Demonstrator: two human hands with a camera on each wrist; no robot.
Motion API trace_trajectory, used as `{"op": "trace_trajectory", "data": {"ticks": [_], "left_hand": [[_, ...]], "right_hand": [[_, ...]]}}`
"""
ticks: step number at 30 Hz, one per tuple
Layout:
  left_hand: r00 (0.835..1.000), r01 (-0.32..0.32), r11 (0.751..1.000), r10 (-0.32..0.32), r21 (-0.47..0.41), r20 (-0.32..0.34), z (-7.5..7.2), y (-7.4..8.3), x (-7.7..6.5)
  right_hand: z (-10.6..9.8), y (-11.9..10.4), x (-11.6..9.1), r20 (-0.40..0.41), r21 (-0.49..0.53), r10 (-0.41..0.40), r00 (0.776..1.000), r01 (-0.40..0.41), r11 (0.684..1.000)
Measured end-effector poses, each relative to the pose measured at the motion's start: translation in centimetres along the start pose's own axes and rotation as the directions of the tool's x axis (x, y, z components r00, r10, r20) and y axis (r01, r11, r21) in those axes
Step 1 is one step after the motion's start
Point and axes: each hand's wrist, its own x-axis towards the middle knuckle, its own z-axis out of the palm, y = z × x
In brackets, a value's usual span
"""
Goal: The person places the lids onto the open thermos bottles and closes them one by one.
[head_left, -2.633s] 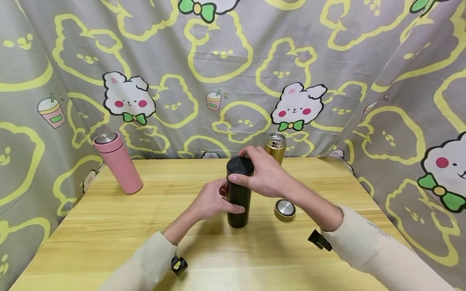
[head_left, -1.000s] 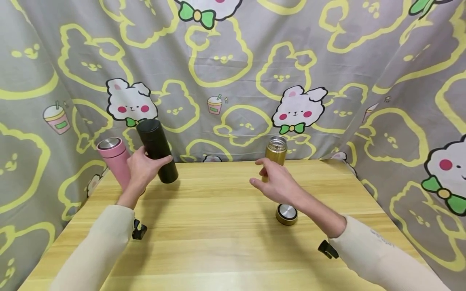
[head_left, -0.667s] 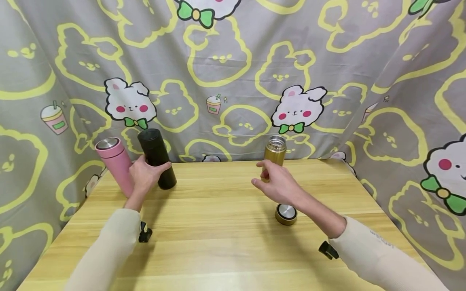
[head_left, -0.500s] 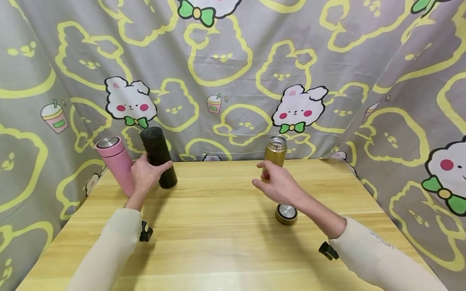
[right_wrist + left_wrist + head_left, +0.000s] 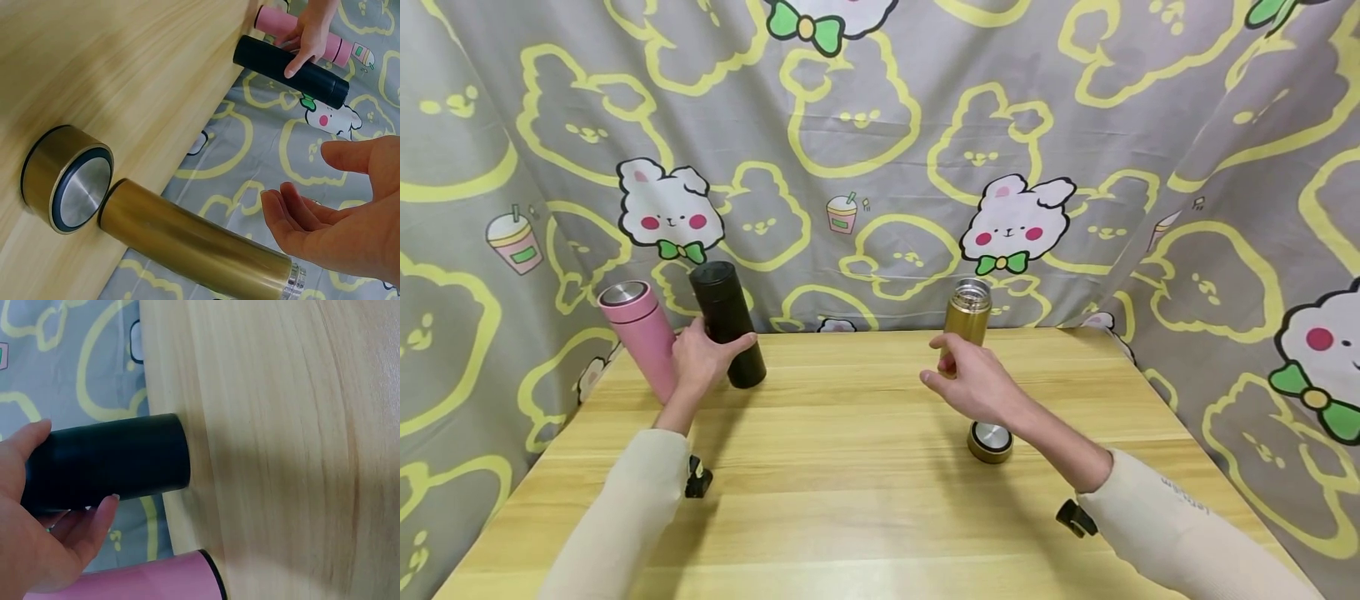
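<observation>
A black thermos (image 5: pixel 730 333) stands upright at the back left of the table, and my left hand (image 5: pixel 700 354) grips its middle, thumb on one side and fingers round the other. Just left of it is a pink thermos (image 5: pixel 642 342) with its lid on, partly behind that hand. On the right, a gold thermos (image 5: pixel 194 237) stands with its steel mouth uncovered. Its gold lid (image 5: pixel 65 178) lies on the table close by. Loosely bent and holding nothing, my right hand (image 5: pixel 973 379) hovers in front of the gold thermos, apart from it in the right wrist view.
All of this stands on a light wooden table (image 5: pixel 850 467). A grey curtain (image 5: pixel 865 167) with yellow outlines and white rabbits hangs right behind the table's back edge and along both sides. Black wrist mounts (image 5: pixel 1075 517) stick out below the sleeves.
Both hands were on the black thermos mid-table. The right hand let go and moved right; the left hand carried the thermos to the back left and set it down beside the pink one.
</observation>
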Motion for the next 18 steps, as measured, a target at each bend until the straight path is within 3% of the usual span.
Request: {"op": "trace_trajectory", "data": {"ticks": [12,15,18], "left_hand": [[0.999,-0.036,0.999,0.036,0.0,0.031,-0.4,-0.2,-0.4],[0.994,-0.033,0.999,0.03,0.03,0.104,-0.9,-0.4,-0.6],[0.973,-0.017,0.993,-0.009,0.113,0.23,-1.4,-0.4,-0.9]], "right_hand": [[0.3,0.3,0.0,0.007,0.015,0.002,1.0,-0.002,1.0],[0.4,0.7,0.1,-0.015,-0.007,-0.009,1.0,0.009,1.0],[0.4,1.5,0.1,-0.039,-0.057,-0.022,0.999,0.02,0.998]]}}
